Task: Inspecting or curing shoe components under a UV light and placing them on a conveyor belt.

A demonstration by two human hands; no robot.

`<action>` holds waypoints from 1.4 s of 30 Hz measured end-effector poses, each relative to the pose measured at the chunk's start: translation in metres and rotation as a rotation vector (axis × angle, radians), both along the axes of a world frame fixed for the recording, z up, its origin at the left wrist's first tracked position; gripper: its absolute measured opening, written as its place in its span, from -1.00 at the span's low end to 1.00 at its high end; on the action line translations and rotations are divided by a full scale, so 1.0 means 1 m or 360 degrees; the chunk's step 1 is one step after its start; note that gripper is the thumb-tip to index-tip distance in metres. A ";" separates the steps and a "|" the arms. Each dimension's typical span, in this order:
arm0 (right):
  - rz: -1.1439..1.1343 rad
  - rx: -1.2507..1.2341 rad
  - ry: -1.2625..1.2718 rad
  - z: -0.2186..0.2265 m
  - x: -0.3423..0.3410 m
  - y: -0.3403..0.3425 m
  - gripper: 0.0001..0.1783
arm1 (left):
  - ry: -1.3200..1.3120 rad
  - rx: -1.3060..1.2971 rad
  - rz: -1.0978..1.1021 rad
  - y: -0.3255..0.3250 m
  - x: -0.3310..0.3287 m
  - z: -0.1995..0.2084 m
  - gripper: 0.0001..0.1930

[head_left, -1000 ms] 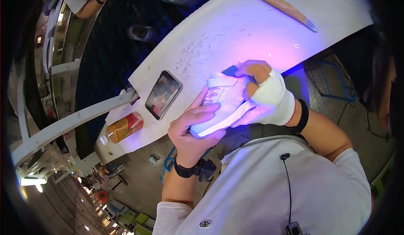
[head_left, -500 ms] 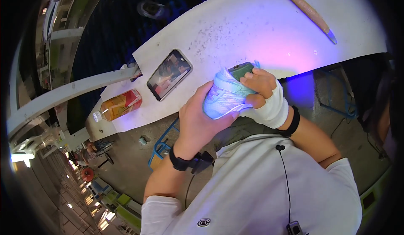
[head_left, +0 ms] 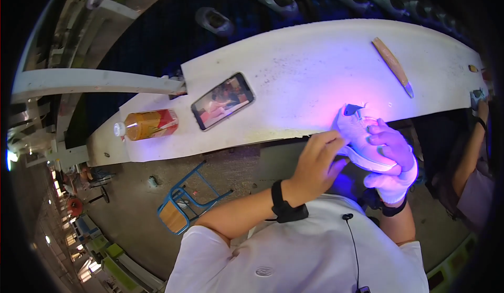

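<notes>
White, the worktop (head_left: 304,96) spreads out beyond my left hand (head_left: 312,164) and my gloved right hand (head_left: 400,159), with the pale shoe (head_left: 361,138) in my right hand's grasp, just right of my left fingertips. Well to the left of my left hand is a clear bottle (head_left: 142,126) with amber liquid in it. My right hand is clasped around the shoe; my left is half curled, thumb apart from the fingers, and whether it touches the shoe I cannot tell.
</notes>
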State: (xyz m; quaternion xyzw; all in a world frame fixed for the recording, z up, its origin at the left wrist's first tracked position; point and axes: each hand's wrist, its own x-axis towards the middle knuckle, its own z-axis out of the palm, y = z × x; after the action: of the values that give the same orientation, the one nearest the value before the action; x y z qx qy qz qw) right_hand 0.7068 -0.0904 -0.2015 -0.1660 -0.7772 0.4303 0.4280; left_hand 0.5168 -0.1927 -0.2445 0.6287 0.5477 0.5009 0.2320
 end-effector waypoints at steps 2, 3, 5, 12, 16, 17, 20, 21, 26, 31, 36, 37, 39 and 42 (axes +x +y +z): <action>-0.0045 -0.0051 0.0055 0.001 -0.006 -0.004 -0.18 | -0.0042 0.0100 0.0012 0.005 -0.003 0.003 -0.51; -0.0067 -0.0086 0.0071 0.001 -0.008 -0.002 -0.18 | -0.0066 0.0153 0.0025 0.011 -0.005 0.005 -0.51; -0.0001 -0.0075 0.0058 -0.001 -0.010 0.002 -0.18 | -0.0108 0.0134 0.0014 0.013 -0.004 0.012 -0.53; 0.0007 -0.0168 0.0074 0.002 -0.005 0.007 -0.24 | -0.0132 0.0360 -0.0206 0.034 -0.007 0.016 -0.59; -0.0062 -0.0183 0.0114 -0.001 -0.001 0.009 -0.30 | -0.0452 0.0164 -0.0232 0.043 0.001 0.018 -0.61; -0.0100 -0.0205 0.0137 -0.002 0.001 0.009 -0.33 | -0.0470 0.0165 -0.0237 0.045 0.002 0.018 -0.61; -0.0166 -0.0288 0.0256 -0.010 0.007 0.007 -0.41 | -0.0430 0.0044 -0.0220 0.052 0.003 0.022 -0.57; -0.0184 -0.0357 0.0372 -0.016 0.009 0.006 -0.45 | -0.0292 0.0007 -0.0173 0.054 0.005 0.023 -0.56; -0.0359 -0.0267 -0.0184 -0.019 0.046 0.021 -0.59 | 0.0122 -0.0259 -0.0156 0.047 -0.009 0.024 -0.49; -0.0860 -0.1149 -0.0026 -0.022 0.030 0.032 -0.31 | -0.0119 -0.0314 -0.0329 0.051 -0.066 0.044 -0.29; -0.0206 -0.0712 0.0020 -0.022 -0.041 0.038 -0.17 | 0.0165 0.0096 -0.0402 0.064 -0.084 0.095 -0.20; -0.0039 -0.0639 0.0244 -0.002 -0.055 0.040 -0.09 | 0.0208 0.0078 -0.0270 0.066 -0.075 0.092 -0.22; -0.0023 -0.0645 0.0353 0.016 -0.067 0.052 -0.03 | 0.0249 0.0069 -0.0171 0.066 -0.068 0.098 -0.24; 0.0118 -0.0283 0.0082 0.027 -0.089 0.060 -0.38 | 0.0525 -0.0514 -0.0075 0.063 -0.084 0.117 -0.22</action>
State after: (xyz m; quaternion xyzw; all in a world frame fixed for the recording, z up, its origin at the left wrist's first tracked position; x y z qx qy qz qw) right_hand 0.6174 -0.0306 -0.1747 -0.1632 -0.7303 0.5172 0.4153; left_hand 0.4327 -0.1297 -0.1278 0.6695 0.6364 0.2916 0.2486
